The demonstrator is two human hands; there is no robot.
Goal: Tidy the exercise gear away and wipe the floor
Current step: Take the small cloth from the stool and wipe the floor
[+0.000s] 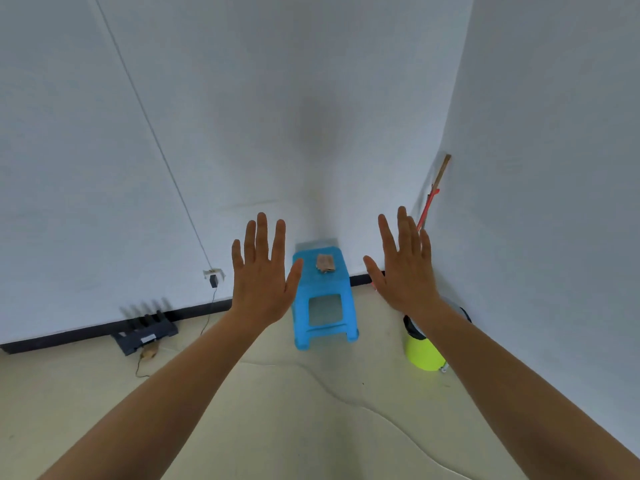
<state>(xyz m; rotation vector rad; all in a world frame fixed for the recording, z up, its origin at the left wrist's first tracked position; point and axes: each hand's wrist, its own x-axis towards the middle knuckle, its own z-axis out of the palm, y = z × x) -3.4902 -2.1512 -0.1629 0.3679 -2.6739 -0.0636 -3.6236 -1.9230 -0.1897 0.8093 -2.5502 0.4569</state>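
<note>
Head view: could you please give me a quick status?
Open and empty: left hand, right hand. Brownish folded cloth on blue stool. No obstruction seen.

Folded brownish cloth (325,263) lies flat on top of blue stool (323,306), toward its back edge. Dark rack (147,332) w/ upright pegs sits on pale floor (277,410) well left of stool, against wall (104,202) base. Red-and-wood long handle (431,199) leans on wall right of stool. Yellow-green bucket (420,353) stands upright on floor near stool's right side, partly hidden.
</note>
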